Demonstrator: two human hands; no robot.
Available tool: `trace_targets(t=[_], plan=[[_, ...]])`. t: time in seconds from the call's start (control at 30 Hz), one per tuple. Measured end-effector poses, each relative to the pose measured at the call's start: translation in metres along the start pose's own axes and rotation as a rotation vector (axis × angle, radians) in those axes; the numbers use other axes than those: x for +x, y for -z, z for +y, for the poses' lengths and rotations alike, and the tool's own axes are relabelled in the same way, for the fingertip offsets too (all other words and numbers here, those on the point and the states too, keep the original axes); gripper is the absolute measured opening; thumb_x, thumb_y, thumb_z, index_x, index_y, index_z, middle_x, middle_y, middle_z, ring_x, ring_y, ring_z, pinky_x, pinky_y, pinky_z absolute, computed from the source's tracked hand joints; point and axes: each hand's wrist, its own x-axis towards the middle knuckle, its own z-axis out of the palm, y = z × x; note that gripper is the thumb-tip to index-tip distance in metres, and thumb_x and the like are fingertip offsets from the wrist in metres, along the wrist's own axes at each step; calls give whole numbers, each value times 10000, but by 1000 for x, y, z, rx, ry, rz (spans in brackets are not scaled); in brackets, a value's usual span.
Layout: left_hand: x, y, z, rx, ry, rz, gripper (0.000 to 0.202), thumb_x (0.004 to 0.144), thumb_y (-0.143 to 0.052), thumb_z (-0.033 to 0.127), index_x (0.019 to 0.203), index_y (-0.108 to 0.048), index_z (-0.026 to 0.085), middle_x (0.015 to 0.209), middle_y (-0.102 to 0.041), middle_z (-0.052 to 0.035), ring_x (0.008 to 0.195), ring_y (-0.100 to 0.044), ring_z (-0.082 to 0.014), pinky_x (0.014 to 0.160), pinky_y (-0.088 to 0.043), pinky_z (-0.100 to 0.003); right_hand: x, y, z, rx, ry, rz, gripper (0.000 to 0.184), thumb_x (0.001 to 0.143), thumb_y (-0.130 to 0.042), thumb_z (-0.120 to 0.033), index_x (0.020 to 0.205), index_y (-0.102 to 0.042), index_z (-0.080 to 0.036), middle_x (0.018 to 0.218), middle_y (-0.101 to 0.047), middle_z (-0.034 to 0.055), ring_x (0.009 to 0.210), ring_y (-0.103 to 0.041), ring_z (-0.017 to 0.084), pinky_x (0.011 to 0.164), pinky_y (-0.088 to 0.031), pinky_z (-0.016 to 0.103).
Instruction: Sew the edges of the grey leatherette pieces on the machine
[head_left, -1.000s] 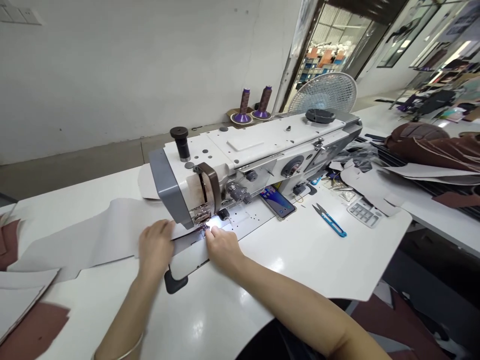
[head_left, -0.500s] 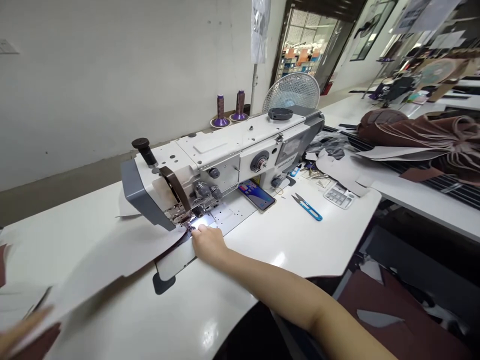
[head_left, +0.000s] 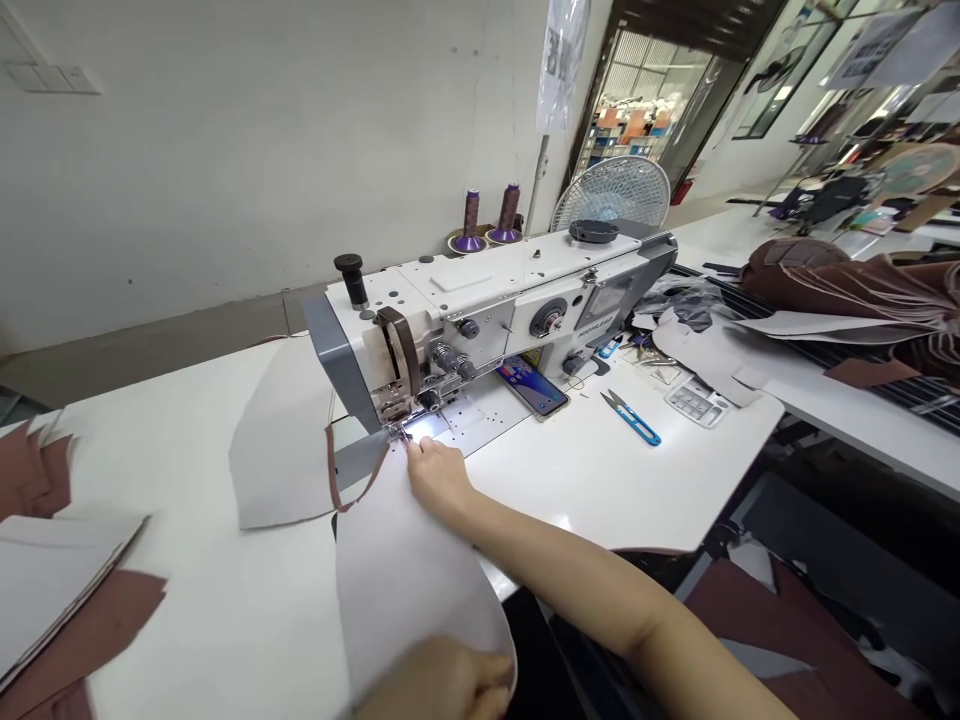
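Note:
A white sewing machine point(head_left: 480, 300) stands on the table with its work light lit at the needle. My right hand point(head_left: 439, 478) is closed, its fingertips pinching the top edge of a pale-backed leather panel point(head_left: 409, 570) just beside the presser foot. That panel hangs from the needle area towards my body. At the bottom my left hand point(head_left: 442, 680), somewhat blurred, has its fingers curled round the panel's near right edge. Left of the needle lies another pale panel point(head_left: 281, 440), joined to a brown edge strip point(head_left: 332, 470).
Brown and pale cut pieces point(head_left: 67, 600) lie stacked at the left. Right of the machine are a phone point(head_left: 534, 385), blue thread snips point(head_left: 631, 417) and a bobbin box point(head_left: 699, 402). Thread cones point(head_left: 471, 222) and a fan point(head_left: 615, 190) stand behind. Brown bundles point(head_left: 855, 280) lie on the far right table.
My left hand has come from the far left to the bottom middle with the panel's edge. A panel now hangs towards me, and another lies left of the needle. My right hand stays by the needle.

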Motion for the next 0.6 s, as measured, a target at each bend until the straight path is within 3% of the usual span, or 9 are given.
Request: trace_targets(t=[0.07, 0.1, 0.17, 0.23, 0.37, 0.6], plan=[[19, 16, -15, 113, 90, 129, 318, 887, -436, 330, 652, -620, 218, 619, -597, 8, 575, -547, -144, 537, -436, -270, -2, 0, -1, -25, 23, -2, 217, 875, -373, -78, 958, -555, -161, 904, -603, 84, 807, -590, 191, 573, -383, 263], [27, 26, -26, 195, 140, 282, 337, 899, -385, 307, 687, -630, 213, 653, -612, -2, 607, -562, -156, 574, -445, -287, -2, -1, -1, -33, 37, -1, 210, 885, -371, -87, 962, -552, -161, 904, -599, 85, 811, -587, 192, 572, -386, 265], [45, 48, -51, 330, 124, 597, 323, 904, -335, 261, 884, -651, 201, 854, -659, -45, 798, -596, -197, 723, -470, -334, -2, -1, 0, -42, 63, 6, 197, 911, -364, -120, 972, -547, -161, 905, -592, 87, 825, -581, 198, 579, -394, 270], [62, 63, -75, 430, 27, 736, 338, 885, -329, 186, 1055, -622, 184, 1023, -647, -79, 959, -565, -219, 826, -459, -362, -2, -3, 0, -40, 79, 12, 194, 930, -356, -147, 970, -545, -162, 901, -586, 85, 831, -574, 200, 584, -398, 273], [88, 69, -102, 609, 28, 716, 397, 830, -372, 92, 1127, -609, 206, 1036, -617, -88, 968, -520, -230, 805, -451, -369, -1, -6, 2, -33, 94, 13, 180, 920, -369, -137, 959, -542, -164, 889, -582, 78, 816, -561, 193, 576, -388, 266], [97, 70, -104, 652, 43, 704, 386, 836, -400, 103, 1097, -642, 252, 1013, -592, -89, 949, -506, -242, 769, -424, -364, 1, -4, 2, -46, 141, -8, 186, 900, -362, -97, 912, -537, -160, 830, -573, 80, 765, -535, 193, 544, -362, 268]])
